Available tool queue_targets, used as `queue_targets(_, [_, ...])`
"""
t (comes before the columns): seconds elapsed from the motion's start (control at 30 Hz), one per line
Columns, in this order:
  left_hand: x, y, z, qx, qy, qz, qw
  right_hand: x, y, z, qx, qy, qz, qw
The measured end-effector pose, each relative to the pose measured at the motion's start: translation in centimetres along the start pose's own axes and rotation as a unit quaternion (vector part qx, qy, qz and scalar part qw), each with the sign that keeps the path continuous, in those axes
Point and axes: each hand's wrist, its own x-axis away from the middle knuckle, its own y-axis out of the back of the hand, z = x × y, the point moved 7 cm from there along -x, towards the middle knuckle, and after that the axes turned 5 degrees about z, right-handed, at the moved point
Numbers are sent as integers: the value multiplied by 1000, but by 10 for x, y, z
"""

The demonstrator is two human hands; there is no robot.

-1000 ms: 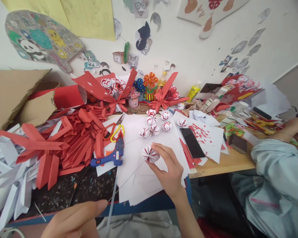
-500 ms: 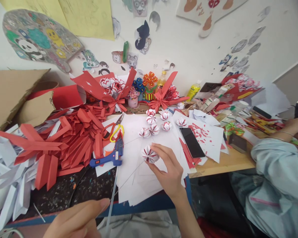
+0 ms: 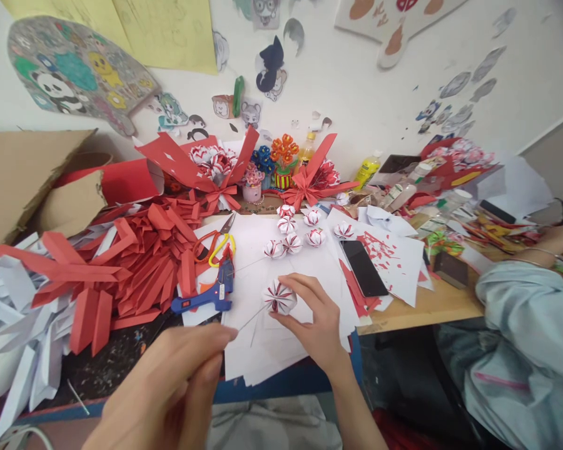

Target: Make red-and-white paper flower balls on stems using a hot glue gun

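My right hand [image 3: 316, 325] grips a red-and-white folded paper flower [image 3: 280, 297] by its right side, thumb below and fingers above. From the flower a thin straight wire [image 3: 253, 317] slants down to my left hand [image 3: 178, 375], whose fingertips pinch its near end. Both hands are over a stack of white paper sheets [image 3: 244, 356]. Behind the held flower lie several similar paper flowers [image 3: 291, 244]. To the left rest a blue glue gun [image 3: 211, 297] and a pair of scissors [image 3: 223, 240] with red and yellow handles.
Folded red paper strips [image 3: 145, 262] and white ones [image 3: 28, 350] are heaped at left. A black phone [image 3: 365, 269] lies at right near red scraps. Wrapped bouquets [image 3: 213, 162] stand along the wall. A person's sleeve [image 3: 525, 337] is at far right.
My left hand has moved up and right toward the flower, so less wire shows between them. My right hand and the flower have shifted slightly left.
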Motion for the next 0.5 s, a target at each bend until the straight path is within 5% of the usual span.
queue_targets(0.03, [-11,-4,-10,-1,-68,21,998,1,-2,-4,-29,-15,9,999])
queue_targets(0.17, [-47,-3,-11,-20,-34,-55,998,5,-11,-21,-169,-66,27,983])
queue_targets(0.33, [-69,-12,-29,-10,-85,-31,996,8,-19,-29,-344,-93,-4,934])
queue_targets(0.5, [-76,-17,-35,-29,-130,-11,991,8,-18,-28,-357,-85,-27,930])
